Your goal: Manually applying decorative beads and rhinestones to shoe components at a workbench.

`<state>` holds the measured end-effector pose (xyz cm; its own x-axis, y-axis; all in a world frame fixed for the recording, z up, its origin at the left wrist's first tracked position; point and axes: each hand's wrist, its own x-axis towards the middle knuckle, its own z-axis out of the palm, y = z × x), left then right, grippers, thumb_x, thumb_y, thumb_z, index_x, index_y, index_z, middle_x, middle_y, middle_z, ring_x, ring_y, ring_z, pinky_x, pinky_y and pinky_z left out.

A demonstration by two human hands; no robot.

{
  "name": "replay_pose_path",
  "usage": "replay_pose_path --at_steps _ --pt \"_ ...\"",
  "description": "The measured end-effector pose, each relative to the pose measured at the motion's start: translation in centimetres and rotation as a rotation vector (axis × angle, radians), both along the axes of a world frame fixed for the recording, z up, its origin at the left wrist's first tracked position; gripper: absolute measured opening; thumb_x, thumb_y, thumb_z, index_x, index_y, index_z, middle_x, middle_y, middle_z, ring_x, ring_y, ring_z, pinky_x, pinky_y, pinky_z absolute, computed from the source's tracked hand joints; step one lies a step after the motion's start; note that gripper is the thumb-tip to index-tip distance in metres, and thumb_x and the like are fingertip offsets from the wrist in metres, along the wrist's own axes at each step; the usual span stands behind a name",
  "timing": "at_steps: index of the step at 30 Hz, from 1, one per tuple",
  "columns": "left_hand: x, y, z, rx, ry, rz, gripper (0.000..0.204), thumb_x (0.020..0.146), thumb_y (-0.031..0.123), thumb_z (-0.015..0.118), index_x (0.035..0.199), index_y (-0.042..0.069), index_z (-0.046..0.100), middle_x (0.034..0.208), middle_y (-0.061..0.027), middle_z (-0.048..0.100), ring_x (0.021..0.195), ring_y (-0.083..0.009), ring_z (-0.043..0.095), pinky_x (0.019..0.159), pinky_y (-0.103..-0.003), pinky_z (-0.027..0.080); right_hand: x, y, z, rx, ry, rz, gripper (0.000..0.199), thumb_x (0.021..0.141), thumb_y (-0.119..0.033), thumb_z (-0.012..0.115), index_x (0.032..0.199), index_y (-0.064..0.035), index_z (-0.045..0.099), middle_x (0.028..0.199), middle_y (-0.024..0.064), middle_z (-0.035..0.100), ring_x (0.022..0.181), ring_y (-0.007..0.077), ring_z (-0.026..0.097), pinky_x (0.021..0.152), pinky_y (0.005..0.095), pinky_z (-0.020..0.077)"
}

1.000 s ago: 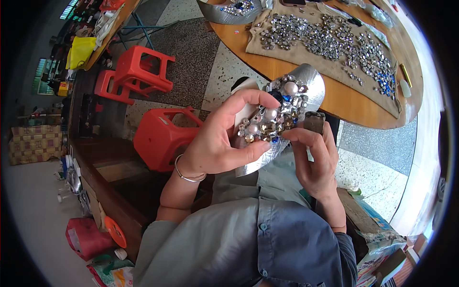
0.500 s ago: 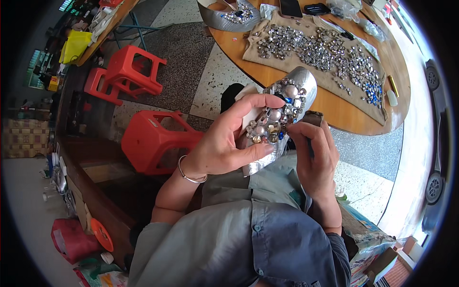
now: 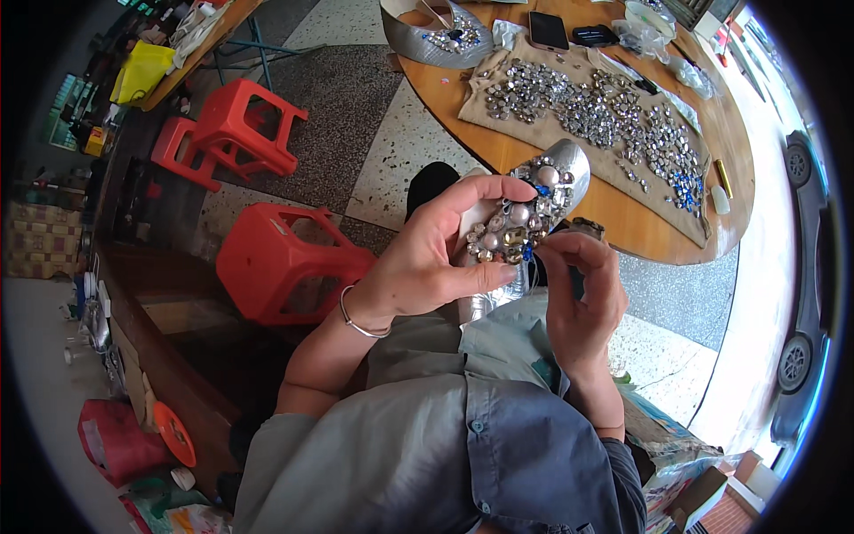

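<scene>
My left hand (image 3: 422, 254) is closed round a silver, gem-studded piece (image 3: 569, 160) that looks like a shoe upper, its index finger and thumb pressing on the decorated face. Pearls, clear and gold stones and a few blue ones crowd its middle. At its right edge, beside a blue stone, the fingertips of my right hand (image 3: 583, 298) are pinched together; whatever they hold is too small to make out. Fine thread-like strands show just below. On the table beyond, a beige cloth (image 3: 498, 117) carries many loose clear stones (image 3: 605, 111) and some blue stones (image 3: 687, 190).
A second silver piece (image 3: 400, 40) with stones lies on the round wooden table (image 3: 623, 236), near a phone (image 3: 548, 31), a black case (image 3: 594, 36) and plastic bags (image 3: 642, 40). Red stools (image 3: 267, 262) stand to my left. A dark wooden cabinet (image 3: 178, 356) is at lower left.
The view has shifted slightly. Both hands keep their hold on much the same spots, the right fingertips still pinched at the piece's edge.
</scene>
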<state>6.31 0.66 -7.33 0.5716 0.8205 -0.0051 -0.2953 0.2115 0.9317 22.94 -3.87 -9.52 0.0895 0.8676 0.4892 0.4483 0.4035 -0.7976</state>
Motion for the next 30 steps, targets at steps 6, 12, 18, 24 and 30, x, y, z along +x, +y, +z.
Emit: replay_pose_path --at_steps 6,12,18,24,30 --pt "0.0 0.1 -0.3 0.023 -0.075 0.007 0.058 0.074 -0.002 0.066 0.124 0.0 0.038 0.105 -0.005 0.055 0.097 -0.0085 0.051 0.083 -0.023 0.042 0.7 0.9 0.4 0.078 -0.183 0.075 0.021 0.076 0.015 0.055 0.092 0.0009 0.054 0.084 0.0118 0.058 0.074 0.0196 0.058 0.065 0.0269 0.0457" --pt "-0.3 0.0 -0.3 -0.044 -0.14 0.001 0.058 0.074 -0.001 0.066 0.125 0.0 0.038 0.106 -0.0051 0.055 0.096 -0.0093 0.052 0.084 -0.023 0.042 0.7 0.8 0.2 0.086 -0.082 0.138 0.02 0.076 0.015 0.054 0.09 0.0005 0.053 0.082 0.0115 0.056 0.074 0.0202 0.057 0.065 0.0269 0.0449" --pt "0.2 -0.1 -0.7 -0.042 -0.064 0.032 0.064 0.069 -0.006 0.065 0.126 -0.001 0.035 0.109 -0.0092 0.054 0.101 -0.0134 0.053 0.087 -0.026 0.042 0.8 0.4 -0.4 0.053 -0.029 0.105 0.02 0.076 0.014 0.055 0.091 0.0004 0.053 0.085 0.0124 0.058 0.074 0.0193 0.057 0.065 0.0256 0.0454" --pt "1.2 -0.7 -0.7 0.14 0.084 0.177 0.058 0.073 -0.005 0.063 0.125 0.001 0.038 0.105 -0.0058 0.054 0.098 -0.0095 0.052 0.084 -0.025 0.042 0.4 0.3 1.3 0.049 -0.254 0.105 0.023 0.077 0.01 0.057 0.097 -0.0007 0.055 0.089 0.0127 0.061 0.074 0.0229 0.062 0.061 0.0292 0.0493" --pt "1.3 -1.2 -0.2 0.327 0.31 0.143 0.063 0.072 -0.007 0.063 0.128 0.002 0.035 0.112 -0.0092 0.052 0.102 -0.0135 0.052 0.087 -0.026 0.043 0.8 0.2 0.7 0.074 -0.412 0.154 0.031 0.07 0.006 0.061 0.099 -0.0012 0.054 0.094 0.0142 0.06 0.073 0.0263 0.062 0.059 0.0306 0.0504"
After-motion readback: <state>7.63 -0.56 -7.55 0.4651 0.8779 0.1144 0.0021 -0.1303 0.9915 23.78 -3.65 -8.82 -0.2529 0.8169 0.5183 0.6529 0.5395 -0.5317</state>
